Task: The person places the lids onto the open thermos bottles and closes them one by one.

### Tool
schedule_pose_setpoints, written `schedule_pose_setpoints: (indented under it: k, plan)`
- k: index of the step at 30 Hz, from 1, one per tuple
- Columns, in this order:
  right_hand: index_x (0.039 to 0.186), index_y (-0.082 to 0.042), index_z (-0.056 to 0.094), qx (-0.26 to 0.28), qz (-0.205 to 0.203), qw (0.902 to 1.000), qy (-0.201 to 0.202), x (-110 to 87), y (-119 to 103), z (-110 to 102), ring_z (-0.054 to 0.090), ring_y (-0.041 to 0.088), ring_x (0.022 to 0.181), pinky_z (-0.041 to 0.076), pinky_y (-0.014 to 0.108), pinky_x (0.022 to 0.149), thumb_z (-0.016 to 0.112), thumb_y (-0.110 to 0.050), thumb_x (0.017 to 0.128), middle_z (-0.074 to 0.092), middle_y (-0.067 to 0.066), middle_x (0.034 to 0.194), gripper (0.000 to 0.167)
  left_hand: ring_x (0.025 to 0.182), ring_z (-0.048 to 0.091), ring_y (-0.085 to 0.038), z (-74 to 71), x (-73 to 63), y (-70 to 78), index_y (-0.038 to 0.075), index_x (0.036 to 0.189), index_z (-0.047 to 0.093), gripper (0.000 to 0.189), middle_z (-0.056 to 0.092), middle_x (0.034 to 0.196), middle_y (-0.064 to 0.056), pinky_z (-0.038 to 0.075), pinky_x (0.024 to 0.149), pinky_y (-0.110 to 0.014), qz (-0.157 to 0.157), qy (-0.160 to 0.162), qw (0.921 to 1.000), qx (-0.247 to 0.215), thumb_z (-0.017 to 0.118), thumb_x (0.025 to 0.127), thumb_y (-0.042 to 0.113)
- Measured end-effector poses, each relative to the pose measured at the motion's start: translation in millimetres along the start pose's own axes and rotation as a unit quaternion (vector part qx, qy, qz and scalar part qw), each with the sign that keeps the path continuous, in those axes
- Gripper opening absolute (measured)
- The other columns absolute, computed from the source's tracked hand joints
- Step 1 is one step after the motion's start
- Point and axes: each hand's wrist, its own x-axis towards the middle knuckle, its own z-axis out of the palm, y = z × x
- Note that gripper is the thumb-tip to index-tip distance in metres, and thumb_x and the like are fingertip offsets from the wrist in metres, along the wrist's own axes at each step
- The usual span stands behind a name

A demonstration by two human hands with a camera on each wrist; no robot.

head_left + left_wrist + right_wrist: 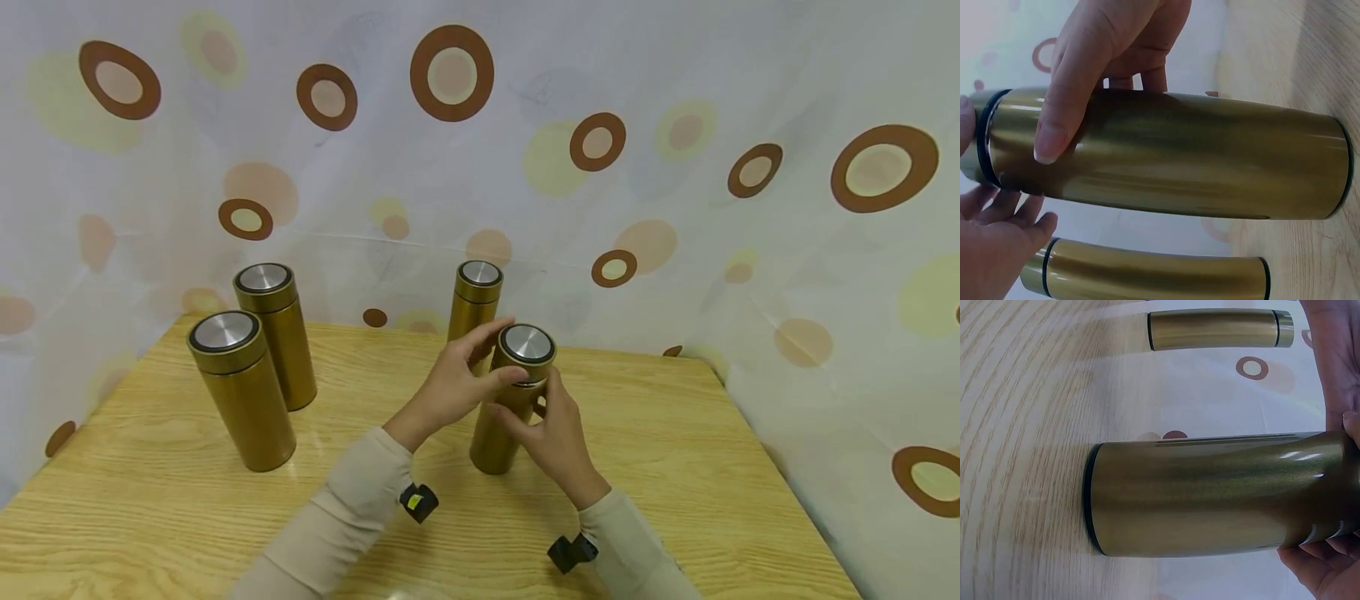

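A gold thermos (495,442) with a brushed silver-topped lid (528,343) stands upright on the wooden table. My left hand (454,380) grips the lid from the left, its thumb across the near side and its fingers reaching round behind. Just below, my right hand (553,429) holds the upper body, thumb (1060,122) laid along the front in the left wrist view. A thin bright line shows at the seam under the lid. Behind my left hand stands a second gold thermos (474,310), its lower part hidden.
Two more gold thermoses, one nearer (247,408) and one farther (288,354), stand close together on the left of the table (675,467). A pale curtain (675,67) with brown rings hangs behind the table and along its sides. Dark cameras sit at both wrists.
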Motion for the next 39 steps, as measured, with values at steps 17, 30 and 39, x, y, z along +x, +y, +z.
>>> schedule_pose_setpoints:
  k: [17,30,39]
  plan:
    - [0.142,-0.008,0.033,0.005,0.000,1.0000,-0.001,-0.1,-0.9,0.7,0.055,0.034,0.117,0.052,0.055,0.085,0.078,-0.022,0.082,0.051,0.014,0.132,0.076,0.138,0.037,-0.023,-7.8,-4.3,2.3,0.014,0.152,0.026,0.069,0.038,0.151,-0.006,0.032,0.112,-0.043,-0.026,-0.047,0.9983,-0.024,0.063,0.094,0.021]
    - [0.125,-0.002,0.043,-0.031,-0.019,0.9993,0.007,0.3,1.5,1.2,0.057,0.036,0.112,0.054,0.051,0.082,0.077,-0.012,0.082,0.054,0.018,0.121,0.056,0.109,0.051,-0.022,32.7,-6.6,18.7,0.003,0.127,0.048,0.072,0.048,0.123,-0.012,0.047,0.090,-0.039,0.078,0.169,0.9559,0.228,0.084,0.074,0.035]
    - [0.138,-0.005,0.036,-0.002,-0.003,1.0000,0.000,-1.0,1.0,0.9,0.055,0.035,0.116,0.051,0.054,0.086,0.076,-0.018,0.084,0.052,0.016,0.128,0.069,0.117,0.055,-0.021,17.7,-6.5,10.3,0.003,0.129,0.054,0.062,0.058,0.124,-0.010,0.046,0.100,-0.038,0.078,0.116,0.9794,0.146,0.081,0.077,0.023]
